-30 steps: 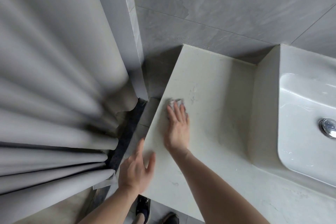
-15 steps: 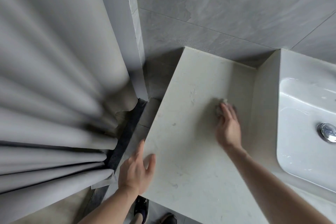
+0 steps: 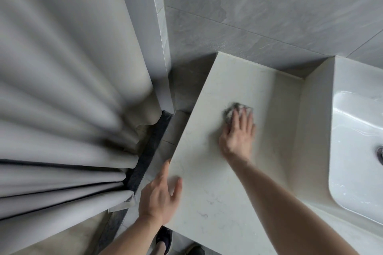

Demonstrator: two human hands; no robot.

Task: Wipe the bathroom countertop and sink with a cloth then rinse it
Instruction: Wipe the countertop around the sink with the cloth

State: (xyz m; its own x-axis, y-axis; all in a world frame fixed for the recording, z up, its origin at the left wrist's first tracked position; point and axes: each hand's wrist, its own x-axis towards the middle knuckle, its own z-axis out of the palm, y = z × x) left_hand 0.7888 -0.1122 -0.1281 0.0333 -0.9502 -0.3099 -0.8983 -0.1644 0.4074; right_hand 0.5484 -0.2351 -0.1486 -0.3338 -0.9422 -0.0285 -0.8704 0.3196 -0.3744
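Right hand [image 3: 237, 137] flat, fingers straight and spread, pressing grey cloth [image 3: 232, 111] onto beige countertop [image 3: 217, 203]; cloth sits under the fingertips, mid-counter, left of white sink [image 3: 356, 130]. Left hand [image 3: 158, 196] open, resting on countertop's left edge, apart from cloth.

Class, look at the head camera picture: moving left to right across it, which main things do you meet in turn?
Curtain → left hand → right hand pressing the cloth on the countertop → sink.
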